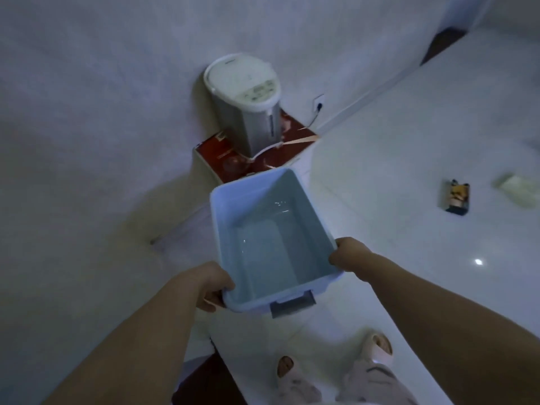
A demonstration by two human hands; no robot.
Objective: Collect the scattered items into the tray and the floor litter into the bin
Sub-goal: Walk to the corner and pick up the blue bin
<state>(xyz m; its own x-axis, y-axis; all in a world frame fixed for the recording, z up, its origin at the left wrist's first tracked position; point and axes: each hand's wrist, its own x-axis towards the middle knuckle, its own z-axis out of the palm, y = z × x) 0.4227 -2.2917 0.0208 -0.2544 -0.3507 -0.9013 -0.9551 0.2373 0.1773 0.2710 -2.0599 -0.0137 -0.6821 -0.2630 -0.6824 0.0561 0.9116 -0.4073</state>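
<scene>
Your left hand point(214, 287) is closed on the near left rim of the deep, pale blue plastic tray point(248, 197). The tray has nothing in it and hangs between your two grips, above the shiny white floor point(380, 171). Your right hand point(349, 255) is closed on the right rim. You look to be carrying the tray to the things. Off to the right of your right hand lie a small colourful packet point(455, 197) and a pale scrap point(517, 190). Next, I think, set the tray down near them.
</scene>
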